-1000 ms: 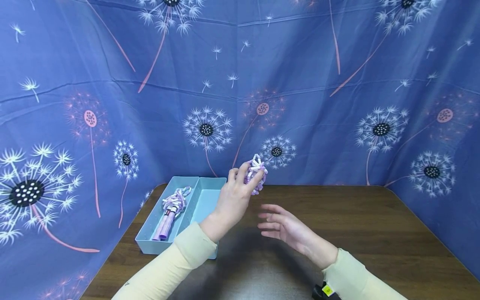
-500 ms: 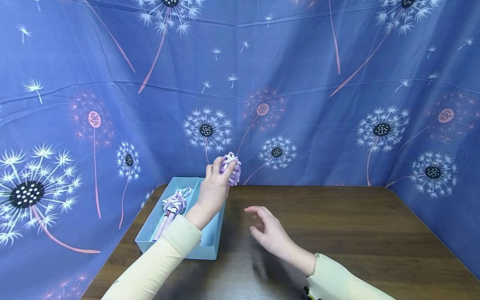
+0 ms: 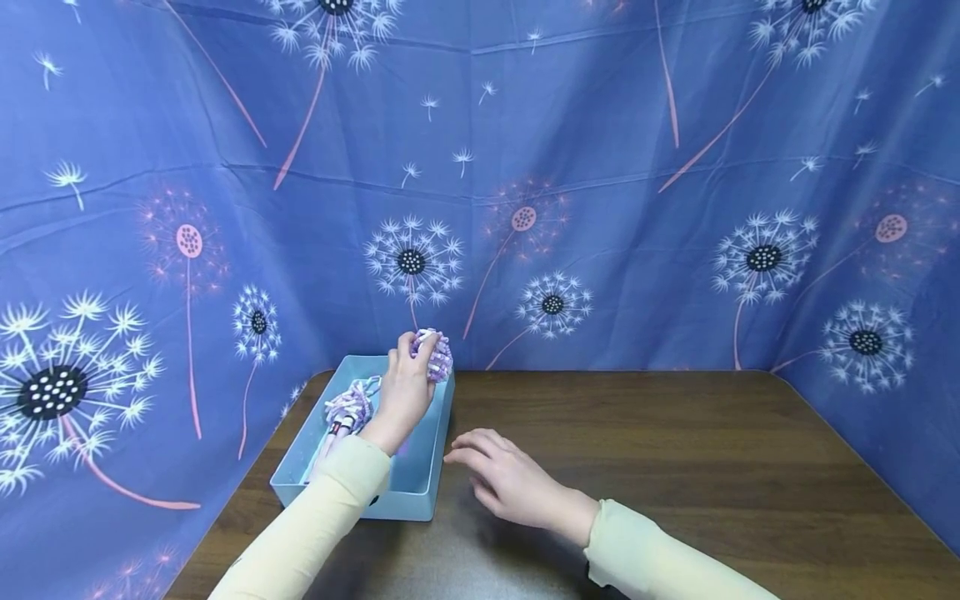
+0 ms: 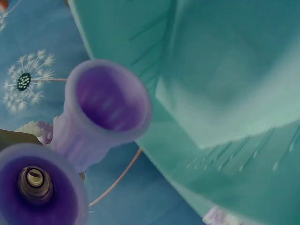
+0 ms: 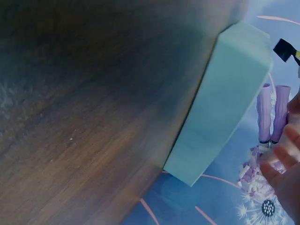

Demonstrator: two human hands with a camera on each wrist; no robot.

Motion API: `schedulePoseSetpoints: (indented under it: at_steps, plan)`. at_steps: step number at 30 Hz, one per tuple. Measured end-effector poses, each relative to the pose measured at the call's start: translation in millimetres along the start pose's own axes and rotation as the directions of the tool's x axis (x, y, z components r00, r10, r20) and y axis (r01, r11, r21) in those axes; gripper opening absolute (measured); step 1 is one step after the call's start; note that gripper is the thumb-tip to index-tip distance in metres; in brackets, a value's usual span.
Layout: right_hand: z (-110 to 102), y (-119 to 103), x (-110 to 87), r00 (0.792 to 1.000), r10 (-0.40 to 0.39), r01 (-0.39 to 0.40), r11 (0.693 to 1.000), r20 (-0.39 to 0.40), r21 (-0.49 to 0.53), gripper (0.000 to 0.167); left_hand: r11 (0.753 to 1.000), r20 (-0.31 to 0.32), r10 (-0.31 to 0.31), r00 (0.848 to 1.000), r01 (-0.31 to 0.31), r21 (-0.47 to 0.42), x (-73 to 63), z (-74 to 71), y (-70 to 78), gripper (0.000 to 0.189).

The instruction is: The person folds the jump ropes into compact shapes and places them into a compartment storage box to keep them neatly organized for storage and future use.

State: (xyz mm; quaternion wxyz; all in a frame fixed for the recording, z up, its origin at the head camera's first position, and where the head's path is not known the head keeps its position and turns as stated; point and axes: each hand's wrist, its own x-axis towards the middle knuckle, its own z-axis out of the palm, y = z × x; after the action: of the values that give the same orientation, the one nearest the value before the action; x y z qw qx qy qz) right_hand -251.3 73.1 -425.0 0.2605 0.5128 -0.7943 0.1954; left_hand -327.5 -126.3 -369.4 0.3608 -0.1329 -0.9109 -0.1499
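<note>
My left hand (image 3: 405, 392) grips a bundled jump rope with purple and white beads (image 3: 441, 360) above the right compartment of the blue two-part box (image 3: 438, 467). Its two purple handles (image 4: 110, 101) hang below the hand, their hollow ends large in the left wrist view. A second jump rope (image 3: 351, 406) of the same look lies in the left compartment, its handles partly behind my left forearm. Holding nothing, my right hand (image 3: 517, 483) hovers over the table just right of the box, fingers loosely bent.
The box stands on the left of a dark wooden table (image 3: 675, 450). Behind and beside the table hangs a blue cloth (image 3: 637, 275) printed with dandelions.
My left hand has carried the jump rope leftward and lower, from over the table to over the box's right compartment. My right hand has moved left, toward the box.
</note>
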Motion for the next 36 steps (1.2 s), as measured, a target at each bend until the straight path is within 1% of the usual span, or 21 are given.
schedulePoseSetpoints:
  at_steps: [3, 7, 9, 12, 14, 16, 20, 21, 24, 27, 29, 36]
  plan:
    - [7.7, 2.2, 1.8, 0.991, -0.13, 0.131, 0.99, 0.02, -0.052, 0.049, 0.999, 0.026, -0.043, 0.999, 0.043, -0.017, -4.7, 7.1, -4.5, 0.073]
    - [14.6, 4.3, 6.1, 0.967, -0.242, 0.248, 0.966, 0.076, -0.073, 0.053, 0.993, 0.083, -0.111, 0.99, 0.114, -0.029, -7.8, 14.4, -9.9, 0.074]
    - [17.6, 4.6, 7.8, 0.952, -0.286, 0.294, 0.953, 0.107, -0.069, 0.054, 0.988, 0.13, -0.148, 0.98, 0.151, -0.017, -9.0, 17.8, -12.5, 0.075]
    - [22.8, 4.8, 9.5, 0.931, -0.333, 0.342, 0.939, 0.15, -0.04, 0.057, 0.979, 0.204, -0.198, 0.959, 0.201, 0.005, -11.1, 22.9, -15.8, 0.076]
    - [25.8, 4.6, 10.1, 0.924, -0.344, 0.353, 0.935, 0.169, -0.026, 0.058, 0.974, 0.247, -0.222, 0.943, 0.224, 0.019, -12.7, 25.8, -17.6, 0.076]
    - [28.2, 4.1, 10.1, 0.923, -0.337, 0.345, 0.938, 0.186, -0.011, 0.06, 0.971, 0.271, -0.235, 0.933, 0.236, 0.028, -14.7, 28.3, -19.4, 0.076]
    - [31.7, 2.8, 10.0, 0.925, -0.314, 0.326, 0.945, 0.212, -0.023, 0.063, 0.97, 0.285, -0.244, 0.927, 0.238, 0.056, -20.1, 33.0, -24.3, 0.074]
    - [32.4, 2.4, 10.0, 0.927, -0.307, 0.319, 0.947, 0.217, -0.025, 0.063, 0.968, 0.292, -0.251, 0.923, 0.243, 0.065, -21.7, 34.0, -25.6, 0.074]
    - [34.6, 1.5, 9.6, 0.928, -0.301, 0.322, 0.945, 0.22, -0.064, 0.062, 0.961, 0.319, -0.277, 0.906, 0.264, 0.086, -27.1, 36.2, -29.2, 0.074]
    - [35.5, 0.8, 8.0, 0.927, -0.303, 0.333, 0.936, 0.22, -0.112, 0.06, 0.956, 0.336, -0.292, 0.895, 0.274, 0.1, -32.4, 38.9, -32.7, 0.073]
    - [36.1, 0.6, 6.5, 0.924, -0.309, 0.345, 0.928, 0.225, -0.141, 0.06, 0.957, 0.334, -0.289, 0.897, 0.271, 0.102, -35.8, 40.9, -34.9, 0.071]
    - [37.8, 1.1, 3.0, 0.917, -0.312, 0.357, 0.921, 0.249, -0.159, 0.065, 0.968, 0.299, -0.247, 0.922, 0.222, 0.114, -44.3, 46.6, -38.9, 0.07]
